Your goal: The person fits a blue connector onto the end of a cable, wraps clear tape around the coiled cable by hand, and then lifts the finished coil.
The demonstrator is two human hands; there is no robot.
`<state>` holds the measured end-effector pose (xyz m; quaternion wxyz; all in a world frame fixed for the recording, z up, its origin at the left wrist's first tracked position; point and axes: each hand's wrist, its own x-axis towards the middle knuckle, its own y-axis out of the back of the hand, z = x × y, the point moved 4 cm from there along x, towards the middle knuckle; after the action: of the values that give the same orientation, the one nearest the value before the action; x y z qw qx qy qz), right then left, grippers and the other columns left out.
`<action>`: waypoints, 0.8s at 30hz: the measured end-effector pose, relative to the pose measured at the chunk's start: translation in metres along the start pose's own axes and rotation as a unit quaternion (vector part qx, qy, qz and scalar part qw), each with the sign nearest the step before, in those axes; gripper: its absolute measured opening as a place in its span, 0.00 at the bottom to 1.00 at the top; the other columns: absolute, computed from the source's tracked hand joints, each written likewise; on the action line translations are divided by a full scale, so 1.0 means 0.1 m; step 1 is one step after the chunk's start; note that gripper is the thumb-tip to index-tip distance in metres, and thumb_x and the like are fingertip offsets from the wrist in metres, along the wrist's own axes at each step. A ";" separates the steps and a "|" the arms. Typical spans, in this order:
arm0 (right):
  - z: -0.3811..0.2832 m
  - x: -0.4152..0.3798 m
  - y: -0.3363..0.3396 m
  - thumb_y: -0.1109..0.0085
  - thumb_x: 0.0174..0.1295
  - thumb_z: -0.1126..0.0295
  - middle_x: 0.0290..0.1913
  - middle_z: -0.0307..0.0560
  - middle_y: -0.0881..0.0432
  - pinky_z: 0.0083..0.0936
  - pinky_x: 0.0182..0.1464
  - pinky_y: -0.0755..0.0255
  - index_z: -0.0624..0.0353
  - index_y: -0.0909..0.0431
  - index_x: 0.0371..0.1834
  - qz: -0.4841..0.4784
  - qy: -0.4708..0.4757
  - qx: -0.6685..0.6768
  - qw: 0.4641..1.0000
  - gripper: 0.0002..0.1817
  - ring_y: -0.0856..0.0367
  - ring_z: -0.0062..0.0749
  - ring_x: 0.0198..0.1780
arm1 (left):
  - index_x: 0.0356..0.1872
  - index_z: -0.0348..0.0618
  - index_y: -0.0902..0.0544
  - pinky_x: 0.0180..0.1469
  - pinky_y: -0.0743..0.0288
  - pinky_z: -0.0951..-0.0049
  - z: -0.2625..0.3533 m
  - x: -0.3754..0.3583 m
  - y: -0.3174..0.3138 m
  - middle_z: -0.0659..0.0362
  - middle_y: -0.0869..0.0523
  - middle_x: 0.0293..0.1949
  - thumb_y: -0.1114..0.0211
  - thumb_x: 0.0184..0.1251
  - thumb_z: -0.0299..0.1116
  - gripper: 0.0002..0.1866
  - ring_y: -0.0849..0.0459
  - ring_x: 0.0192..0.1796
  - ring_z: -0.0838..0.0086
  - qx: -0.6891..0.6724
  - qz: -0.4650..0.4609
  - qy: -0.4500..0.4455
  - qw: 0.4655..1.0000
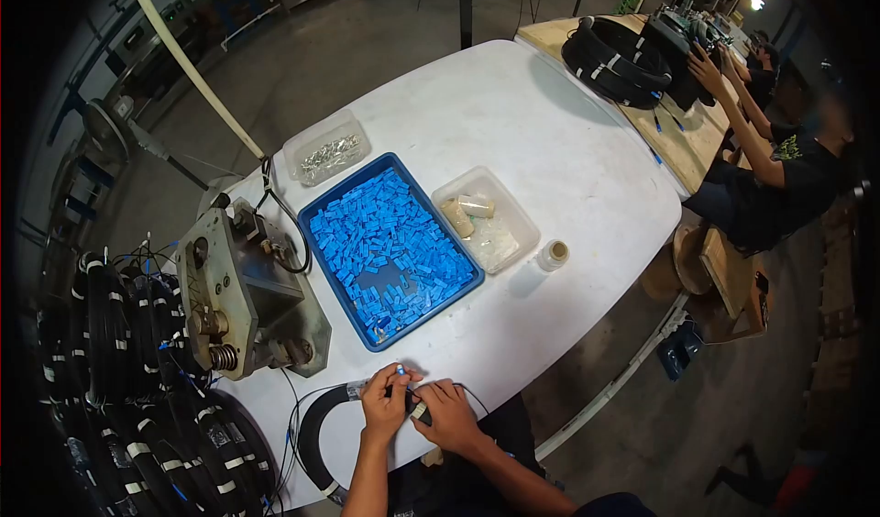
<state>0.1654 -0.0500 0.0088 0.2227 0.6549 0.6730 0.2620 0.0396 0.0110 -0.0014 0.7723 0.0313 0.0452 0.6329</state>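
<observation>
My left hand (385, 409) is closed at the near edge of the white table, pinching a small blue connector piece (401, 370) upright between thumb and fingers. Just beside it, my right hand (451, 417) has its fingers curled over a thick black cable bundle (316, 434) near a pale tape band (421, 411). That bundle curves left from my hands and lies on the table. Thin black cables run out to both sides. Ahead of my hands sits a blue tray (392, 340) of many small blue plastic parts. What my right fingertips grip is partly hidden.
A metal press (247, 288) stands left of the tray, with stacked black cable coils (156, 407) beyond. Clear bins (325, 146) (509, 251) hold metal pieces and tape rolls; another roll (553, 255) stands alone. Co-workers (779, 169) work at a wooden bench on the right.
</observation>
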 end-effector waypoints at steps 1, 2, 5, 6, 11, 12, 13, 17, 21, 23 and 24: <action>0.02 0.02 0.01 0.26 0.46 0.67 0.46 0.43 0.22 0.41 0.53 0.35 0.56 0.26 0.47 -0.006 0.017 0.022 1.000 0.25 0.27 0.44 0.53 | 0.49 0.32 0.23 0.46 0.20 0.73 0.02 0.02 -0.03 0.52 0.11 0.38 0.42 0.76 0.28 0.09 0.13 0.41 0.72 -0.003 0.002 0.013 1.000; 0.05 0.05 0.03 0.26 0.47 0.69 0.45 0.43 0.21 0.39 0.53 0.33 0.56 0.26 0.45 -0.012 0.033 0.043 0.998 0.23 0.27 0.44 0.52 | 0.49 0.32 0.22 0.46 0.19 0.72 0.08 0.06 -0.06 0.52 0.12 0.37 0.42 0.76 0.28 0.09 0.13 0.40 0.72 0.001 0.003 -0.012 1.000; 0.19 0.14 0.15 0.28 0.47 0.72 0.43 0.45 0.21 0.41 0.53 0.31 0.56 0.27 0.47 -0.036 0.044 0.086 0.995 0.24 0.26 0.47 0.52 | 0.48 0.29 0.21 0.45 0.19 0.75 0.09 0.14 -0.15 0.52 0.11 0.37 0.40 0.74 0.25 0.09 0.11 0.39 0.73 -0.044 0.002 -0.012 0.999; 0.19 0.20 0.27 0.27 0.46 0.73 0.41 0.46 0.21 0.40 0.52 0.30 0.57 0.27 0.45 -0.027 0.047 0.098 0.994 0.23 0.25 0.47 0.50 | 0.47 0.29 0.21 0.45 0.19 0.75 0.11 0.17 -0.20 0.52 0.11 0.37 0.41 0.75 0.25 0.08 0.12 0.39 0.74 -0.056 0.003 -0.004 0.998; 0.50 0.44 0.68 0.26 0.46 0.73 0.42 0.47 0.21 0.37 0.52 0.29 0.58 0.24 0.45 -0.046 0.057 0.075 0.994 0.22 0.24 0.48 0.49 | 0.48 0.30 0.20 0.44 0.19 0.76 0.21 0.33 -0.57 0.53 0.10 0.36 0.40 0.75 0.27 0.09 0.12 0.38 0.76 -0.129 -0.007 -0.013 0.992; 0.56 0.48 0.76 0.26 0.45 0.73 0.42 0.47 0.21 0.37 0.52 0.29 0.58 0.25 0.44 -0.045 0.059 0.075 0.994 0.22 0.25 0.48 0.49 | 0.47 0.31 0.19 0.45 0.19 0.76 0.20 0.36 -0.65 0.53 0.10 0.36 0.39 0.74 0.27 0.09 0.12 0.37 0.76 -0.100 -0.015 -0.018 0.995; 0.62 0.49 0.83 0.26 0.44 0.73 0.42 0.48 0.21 0.38 0.52 0.29 0.58 0.25 0.44 -0.043 0.061 0.073 0.995 0.23 0.25 0.48 0.49 | 0.46 0.31 0.18 0.45 0.19 0.76 0.19 0.39 -0.71 0.54 0.10 0.36 0.38 0.73 0.27 0.08 0.12 0.37 0.76 -0.072 -0.023 -0.024 0.997; 0.78 0.55 1.05 0.24 0.42 0.72 0.44 0.49 0.21 0.38 0.54 0.28 0.58 0.24 0.48 -0.033 0.058 0.052 0.996 0.27 0.25 0.48 0.50 | 0.43 0.30 0.16 0.48 0.20 0.74 0.32 0.60 -0.98 0.52 0.12 0.37 0.38 0.72 0.24 0.07 0.13 0.41 0.72 0.027 -0.071 -0.066 0.995; 0.73 0.63 1.18 0.25 0.48 0.71 0.50 0.50 0.22 0.39 0.56 0.28 0.58 0.25 0.48 0.059 0.068 0.056 0.994 0.24 0.24 0.48 0.54 | 0.46 0.30 0.15 0.45 0.22 0.76 0.50 0.84 -1.16 0.55 0.14 0.34 0.39 0.72 0.25 0.10 0.15 0.37 0.74 -0.019 -0.070 -0.037 0.997; 0.74 0.67 1.27 0.28 0.54 0.73 0.56 0.52 0.24 0.39 0.60 0.30 0.60 0.24 0.53 0.141 0.061 0.108 0.982 0.23 0.25 0.49 0.59 | 0.51 0.31 0.16 0.45 0.25 0.78 0.51 0.99 -1.21 0.55 0.15 0.36 0.41 0.73 0.26 0.12 0.18 0.39 0.76 -0.015 -0.082 -0.050 0.995; 0.73 0.70 1.30 0.33 0.59 0.77 0.59 0.54 0.25 0.39 0.62 0.30 0.63 0.24 0.56 0.162 0.035 0.111 0.980 0.21 0.25 0.50 0.60 | 0.54 0.33 0.16 0.44 0.25 0.78 0.60 1.06 -1.26 0.54 0.14 0.39 0.41 0.73 0.25 0.13 0.18 0.39 0.76 -0.007 -0.100 -0.061 0.993</action>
<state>0.3087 0.0252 0.0394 0.0790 0.7664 0.5901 0.2413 0.1898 0.0911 0.0416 0.8332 0.0596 -0.0032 0.5497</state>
